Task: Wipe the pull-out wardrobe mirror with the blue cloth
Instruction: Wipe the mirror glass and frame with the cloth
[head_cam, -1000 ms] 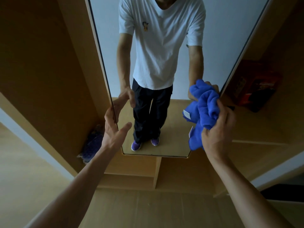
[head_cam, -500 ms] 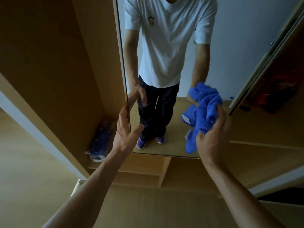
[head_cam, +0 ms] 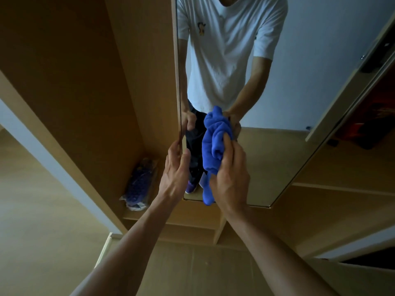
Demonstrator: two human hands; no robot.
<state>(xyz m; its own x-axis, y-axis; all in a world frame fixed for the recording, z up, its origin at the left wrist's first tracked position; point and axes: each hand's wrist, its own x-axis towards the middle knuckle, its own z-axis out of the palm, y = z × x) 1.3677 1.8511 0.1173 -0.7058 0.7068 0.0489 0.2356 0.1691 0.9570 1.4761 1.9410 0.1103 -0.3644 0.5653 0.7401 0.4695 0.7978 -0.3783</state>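
The tall pull-out mirror (head_cam: 277,99) stands out of the wooden wardrobe and reflects a person in a white T-shirt. My left hand (head_cam: 174,174) grips the mirror's left edge low down, thumb on the glass side and fingers behind the edge. My right hand (head_cam: 230,178) holds the bunched blue cloth (head_cam: 214,144) against the lower left part of the glass, just right of my left hand. One end of the cloth hangs down to the mirror's bottom edge.
The wardrobe's wooden side panel (head_cam: 74,82) rises at the left. A plastic bag with something purple (head_cam: 139,184) lies on the low shelf left of the mirror. Dark red items (head_cam: 367,124) sit on a shelf at the right. Wooden floor lies below.
The mirror's left edge and my left hand on it have shifted right in view. My right hand carried the cloth left across the glass, from the mirror's right side to beside my left hand.
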